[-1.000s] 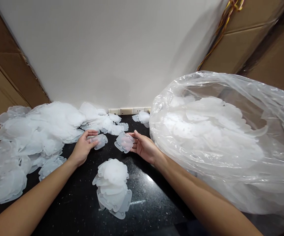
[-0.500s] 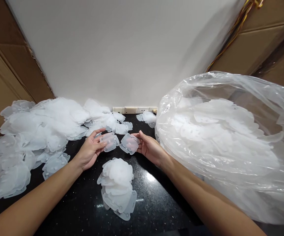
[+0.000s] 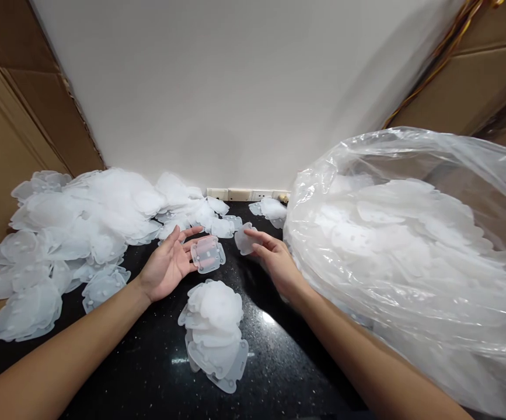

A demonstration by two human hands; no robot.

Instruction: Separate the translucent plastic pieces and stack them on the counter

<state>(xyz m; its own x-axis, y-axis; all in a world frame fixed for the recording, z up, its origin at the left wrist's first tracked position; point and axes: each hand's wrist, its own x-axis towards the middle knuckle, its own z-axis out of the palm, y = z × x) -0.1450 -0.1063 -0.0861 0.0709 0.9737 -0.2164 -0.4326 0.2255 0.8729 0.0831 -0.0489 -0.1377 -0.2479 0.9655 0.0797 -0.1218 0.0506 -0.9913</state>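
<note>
My left hand (image 3: 168,265) is turned palm up with its thumb raised, and it holds a translucent plastic piece (image 3: 209,255) with rounded corners and small holes across its fingers. A second translucent plastic piece (image 3: 244,239) is pinched between the thumb and fingers of my right hand (image 3: 274,259), tilted and seen partly from the side. The two pieces are apart, above the black counter. Below them lies a loose stack of similar frosted pieces (image 3: 217,332), fanned toward me.
A large heap of the same pieces (image 3: 90,210) covers the left of the black counter (image 3: 147,361). On the right bulges a clear plastic bag (image 3: 410,256) full of them. A few pieces (image 3: 272,210) lie near the wall sockets (image 3: 239,195). Cardboard (image 3: 11,116) stands at the left.
My right hand has turned over, tilting its piece and moving it away from the other. My left hand has opened further, its thumb off the piece. The view has shifted slightly.
</note>
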